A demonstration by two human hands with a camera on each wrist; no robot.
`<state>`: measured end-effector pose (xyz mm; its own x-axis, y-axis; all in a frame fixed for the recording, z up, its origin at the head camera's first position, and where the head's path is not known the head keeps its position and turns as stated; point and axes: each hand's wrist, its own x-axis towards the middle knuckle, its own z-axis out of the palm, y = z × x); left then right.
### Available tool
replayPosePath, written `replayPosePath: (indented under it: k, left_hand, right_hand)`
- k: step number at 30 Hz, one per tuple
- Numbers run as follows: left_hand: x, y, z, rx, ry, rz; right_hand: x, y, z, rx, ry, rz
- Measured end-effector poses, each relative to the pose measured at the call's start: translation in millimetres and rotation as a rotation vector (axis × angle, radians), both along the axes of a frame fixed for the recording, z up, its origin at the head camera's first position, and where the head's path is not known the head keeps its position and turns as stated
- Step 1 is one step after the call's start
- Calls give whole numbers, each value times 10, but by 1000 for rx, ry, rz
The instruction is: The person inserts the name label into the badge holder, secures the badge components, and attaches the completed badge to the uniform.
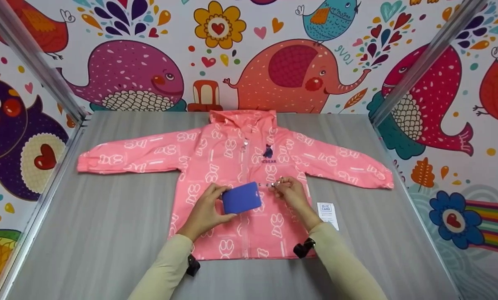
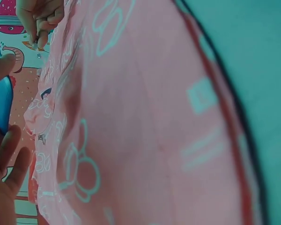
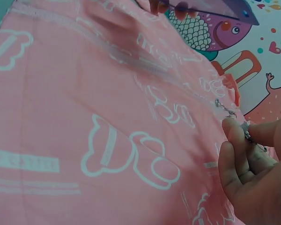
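Note:
Over the front of a pink jacket (image 1: 203, 175) laid flat, my left hand (image 1: 205, 210) holds a blue card-shaped piece (image 1: 241, 198) by its left edge, thumb below and fingers above. A small slot shows near the piece's right edge. To the right, my right hand (image 1: 292, 193) pinches a short silvery chain (image 1: 267, 184) between thumb and fingertips. In the right wrist view the chain (image 3: 225, 108) dangles past the fingertips, with a small metal part at the pinch. The left wrist view shows the blue piece (image 2: 2, 101) edge-on between thumb and fingers.
A white printed card (image 1: 328, 214) lies on the grey table (image 1: 119, 221), right of the jacket and beside my right forearm. The jacket's sleeves (image 1: 136, 155) spread to both sides. Metal posts (image 1: 428, 62) and a patterned wall (image 1: 215, 54) bound the table.

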<state>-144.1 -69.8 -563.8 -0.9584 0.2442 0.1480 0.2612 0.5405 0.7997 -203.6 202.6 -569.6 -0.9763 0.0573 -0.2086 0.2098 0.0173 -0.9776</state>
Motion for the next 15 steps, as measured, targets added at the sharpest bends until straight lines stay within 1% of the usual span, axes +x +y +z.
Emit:
replayPosePath:
  k: [2,6,8,9,11,15]
  left_hand:
    - [4,-3,-6,-3,5,-1]
    - [11,-8,-26,-2,16,-12]
    - [15,-12,-31,6,16,-14]
    - [15,-14,-34,8,16,-14]
    - [17,-18,-33,9,19,-13]
    - [14,-18,-27,9,23,-16]
  right_hand:
    - [-23,-3,-23,41,1,-7]
    - [-38,-1,-53,89,-11,-18]
    - [-38,-2,-51,139,-6,-16]
    - [-37,-2,-45,182,3,-14]
    - [-34,-2,-27,301,28,-5]
    - [-34,23,-8,591,69,11]
